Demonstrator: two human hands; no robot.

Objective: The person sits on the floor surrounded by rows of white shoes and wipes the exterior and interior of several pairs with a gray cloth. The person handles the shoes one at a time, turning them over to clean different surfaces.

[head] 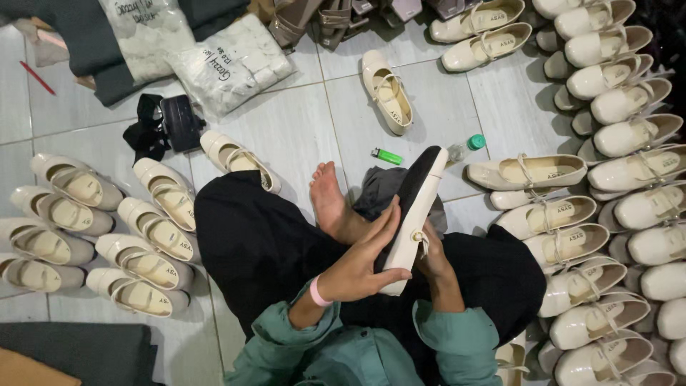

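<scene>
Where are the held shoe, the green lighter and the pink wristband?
held shoe (413,214), head view, cream side of its upper.
green lighter (388,156), head view, middle of its body.
pink wristband (318,292), head view, band on the left wrist.

A cream-coloured glossy shoe with a black sole is held on its side above the person's lap, toe pointing up and away, the dark sole turned to the upper left. A thin strap with a small round stud shows on its side. The left hand wraps its lower half; the right hand touches it from behind.
</scene>
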